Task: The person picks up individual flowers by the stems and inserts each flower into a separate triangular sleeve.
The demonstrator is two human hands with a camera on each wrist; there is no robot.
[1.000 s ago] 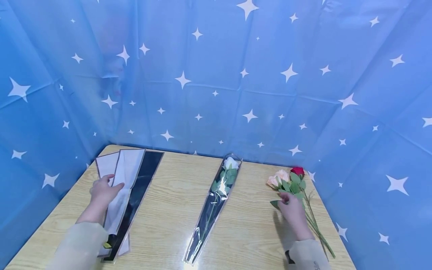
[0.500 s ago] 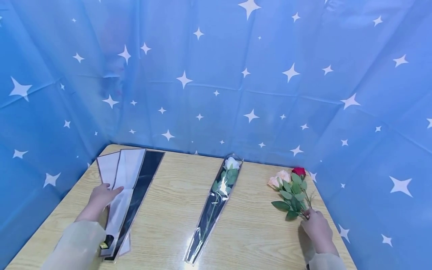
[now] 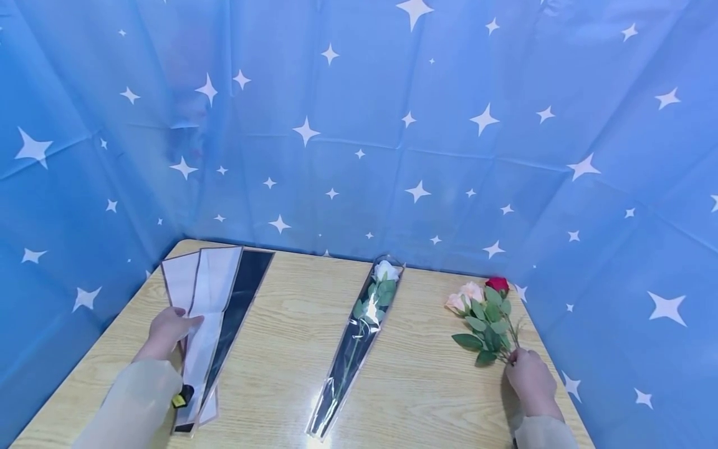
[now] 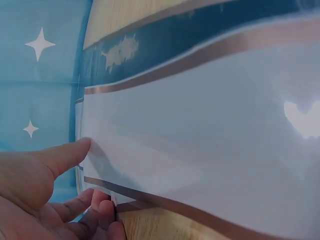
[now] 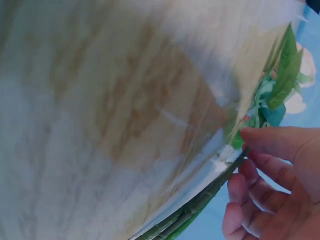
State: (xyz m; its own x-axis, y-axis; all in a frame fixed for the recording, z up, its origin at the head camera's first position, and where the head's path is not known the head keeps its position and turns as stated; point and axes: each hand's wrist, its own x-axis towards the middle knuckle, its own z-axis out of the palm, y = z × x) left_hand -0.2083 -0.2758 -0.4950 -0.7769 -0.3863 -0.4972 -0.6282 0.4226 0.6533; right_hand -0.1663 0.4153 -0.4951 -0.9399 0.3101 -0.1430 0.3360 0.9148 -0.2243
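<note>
In the head view my left hand (image 3: pixel 171 330) is over a white flower sleeve (image 3: pixel 215 280) with a brown border, at the table's left. The left wrist view shows the thumb on the sleeve's face (image 4: pixel 190 125) and the other fingers curled at its edge. A black sleeve (image 3: pixel 249 287) lies partly beneath. At the right, my right hand (image 3: pixel 530 380) pinches green stems between thumb and fingers, with the stems (image 5: pixel 200 200) plain in the right wrist view. Beyond it lie peach roses (image 3: pixel 464 297), a red rose (image 3: pixel 497 285) and green leaves (image 3: pixel 488 324).
A white rose (image 3: pixel 386 270) lies inside a clear and black sleeve (image 3: pixel 342 380) in the middle of the wooden table (image 3: pixel 280 349). Another pale sleeve (image 3: pixel 178 274) lies at the far left. A blue curtain (image 3: pixel 359 125) with white stars hangs behind the table.
My right hand has moved from beside the leaves toward the front right and now pinches the stems. My left hand has shifted slightly forward, and the white sleeve covers more of the black one.
</note>
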